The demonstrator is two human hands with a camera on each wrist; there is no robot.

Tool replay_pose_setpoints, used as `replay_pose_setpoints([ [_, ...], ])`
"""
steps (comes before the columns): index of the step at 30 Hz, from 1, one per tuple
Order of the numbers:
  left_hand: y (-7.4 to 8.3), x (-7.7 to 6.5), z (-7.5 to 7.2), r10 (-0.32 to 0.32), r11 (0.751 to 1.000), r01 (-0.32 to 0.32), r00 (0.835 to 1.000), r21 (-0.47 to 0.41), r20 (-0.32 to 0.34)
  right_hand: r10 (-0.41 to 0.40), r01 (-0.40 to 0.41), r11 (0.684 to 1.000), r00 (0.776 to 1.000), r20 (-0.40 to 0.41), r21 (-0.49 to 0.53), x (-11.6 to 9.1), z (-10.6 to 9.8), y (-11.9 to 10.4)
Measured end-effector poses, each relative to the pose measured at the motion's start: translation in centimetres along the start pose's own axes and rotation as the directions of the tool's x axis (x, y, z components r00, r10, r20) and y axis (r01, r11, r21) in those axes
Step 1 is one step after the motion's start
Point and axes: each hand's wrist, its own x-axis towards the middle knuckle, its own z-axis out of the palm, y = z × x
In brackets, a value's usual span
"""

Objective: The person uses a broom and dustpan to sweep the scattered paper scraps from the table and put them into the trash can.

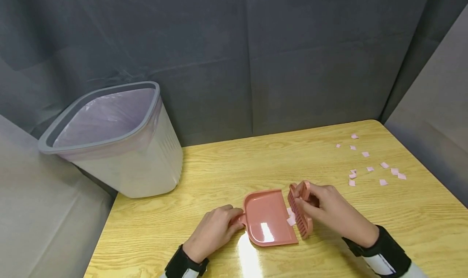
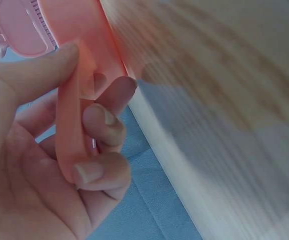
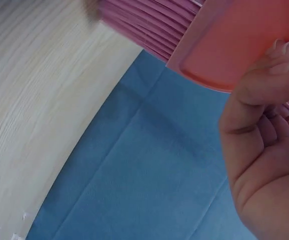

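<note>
A coral-pink dustpan (image 1: pixel 266 217) lies on the wooden table, its lip facing right. My left hand (image 1: pixel 216 230) grips its short handle (image 2: pixel 70 125), fingers curled round it in the left wrist view. In my right hand (image 1: pixel 329 207) is a matching hand brush (image 1: pixel 302 213), pinched by its back and held just off the dustpan's lip with the bristles (image 3: pixel 149 25) towards the pan. Small pink paper scraps (image 1: pixel 291 220) sit at the lip, between pan and bristles. The brush partly hides them.
Several more pink paper scraps (image 1: pixel 370 169) are scattered over the table's (image 1: pixel 226 164) right rear part. A pale bin (image 1: pixel 146 164) with a grey rim and a lilac liner stands at the left. Grey cloth (image 1: pixel 212 66) hangs behind the table.
</note>
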Motion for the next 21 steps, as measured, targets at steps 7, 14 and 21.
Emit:
replay_pose_setpoints([
  [7,0.0,0.0,0.0,0.005,1.000,-0.005,1.000,0.006,0.002,0.062,-0.063,0.995,0.998,0.013,0.072,0.0,-1.0,-0.6],
  [14,0.1,0.0,-0.1,0.003,1.000,-0.003,1.000,0.006,0.004,0.126,-0.127,0.991,0.992,-0.016,-0.043,-0.2,-2.1,-0.3],
  [21,0.1,0.0,-0.1,0.003,1.000,-0.003,1.000,0.003,0.002,0.149,-0.147,0.988,0.988,0.039,-0.053,0.0,-1.2,-0.1],
])
